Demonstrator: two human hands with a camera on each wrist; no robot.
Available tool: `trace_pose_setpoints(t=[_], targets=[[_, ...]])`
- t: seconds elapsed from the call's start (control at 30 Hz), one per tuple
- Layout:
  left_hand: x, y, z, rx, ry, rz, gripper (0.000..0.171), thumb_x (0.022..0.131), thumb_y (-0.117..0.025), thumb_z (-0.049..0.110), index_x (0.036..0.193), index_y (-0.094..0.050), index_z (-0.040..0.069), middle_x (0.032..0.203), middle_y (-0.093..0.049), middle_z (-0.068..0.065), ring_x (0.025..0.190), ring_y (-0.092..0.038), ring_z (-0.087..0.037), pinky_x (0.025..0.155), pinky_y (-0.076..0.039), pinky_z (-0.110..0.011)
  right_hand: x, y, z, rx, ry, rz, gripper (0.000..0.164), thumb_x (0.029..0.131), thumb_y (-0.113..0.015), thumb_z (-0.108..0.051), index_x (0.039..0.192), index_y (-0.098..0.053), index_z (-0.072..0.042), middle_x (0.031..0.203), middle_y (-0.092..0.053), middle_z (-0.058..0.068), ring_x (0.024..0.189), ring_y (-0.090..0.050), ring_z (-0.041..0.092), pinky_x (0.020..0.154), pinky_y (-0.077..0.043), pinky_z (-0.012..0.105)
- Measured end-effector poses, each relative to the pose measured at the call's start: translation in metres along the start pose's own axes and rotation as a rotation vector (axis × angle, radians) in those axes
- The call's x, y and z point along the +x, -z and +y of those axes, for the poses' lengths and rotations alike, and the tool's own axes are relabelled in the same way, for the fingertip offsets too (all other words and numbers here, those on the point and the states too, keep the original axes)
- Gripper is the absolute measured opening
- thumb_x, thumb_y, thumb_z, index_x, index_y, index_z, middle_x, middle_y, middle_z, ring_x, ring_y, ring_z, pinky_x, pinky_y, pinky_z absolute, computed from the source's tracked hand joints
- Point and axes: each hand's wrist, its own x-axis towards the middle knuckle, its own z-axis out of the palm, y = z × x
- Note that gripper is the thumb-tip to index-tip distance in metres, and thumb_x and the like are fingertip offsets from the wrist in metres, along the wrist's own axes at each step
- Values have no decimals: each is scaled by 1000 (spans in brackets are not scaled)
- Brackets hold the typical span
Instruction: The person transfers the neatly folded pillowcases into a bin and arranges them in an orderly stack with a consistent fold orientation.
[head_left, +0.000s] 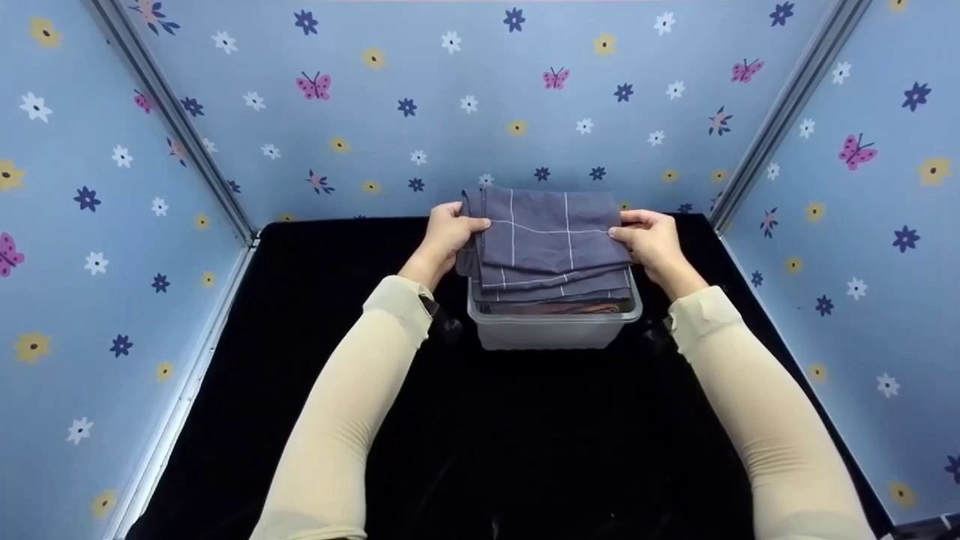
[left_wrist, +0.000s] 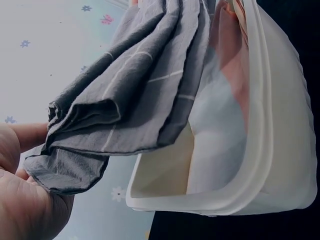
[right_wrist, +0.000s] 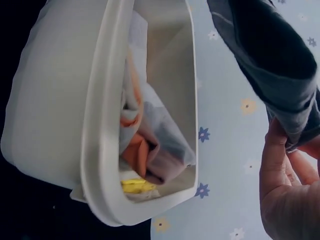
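Note:
Between my two hands hangs a folded dark grey-blue cloth with thin white check lines (head_left: 555,232), held above a translucent white plastic bin (head_left: 551,334). My left hand (head_left: 450,236) pinches the cloth's left edge, thumb on top. On the other side, my right hand (head_left: 651,238) pinches the right edge the same way. Loose folded layers droop toward the bin in the left wrist view. Inside the bin (right_wrist: 100,110) lie an orange and pale grey patterned cloth (right_wrist: 160,135) and something yellow (right_wrist: 137,186).
Black fabric (head_left: 525,427) covers the table under the bin. Blue walls with flowers and butterflies (head_left: 480,90) stand at the back and both sides, joined by metal corner posts (head_left: 172,112). The back wall rises close behind the bin.

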Motion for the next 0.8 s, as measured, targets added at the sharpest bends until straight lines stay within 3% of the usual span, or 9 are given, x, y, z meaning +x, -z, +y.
trace_pose_setpoints(t=[0.27,0.5,0.8], targets=[[7,-3,-17,71,1,-2,33,95,-73,-7,127,-70,-11,107,-73,-13,81,-71,-16,82,-64,-30,5,-1,14,-1,-45,-25,42,97,-72,5,138,-66,6,81,-77,-8,67,-72,5,60,-62,22],[10,-10,-30,105,25,-13,40,95,-70,-8,135,-66,-10,128,-73,-26,91,-72,-21,89,-65,-33,7,3,23,-68,-55,-50,52,92,-64,9,144,-62,8,75,-70,-11,59,-58,2,51,-49,15],[11,-14,-43,139,23,-33,43,96,-66,-9,139,-64,-10,134,-72,-30,100,-74,-27,95,-64,-37,8,6,35,-189,-4,-48,45,92,-67,10,137,-64,13,76,-67,-11,59,-57,2,53,-49,16]])
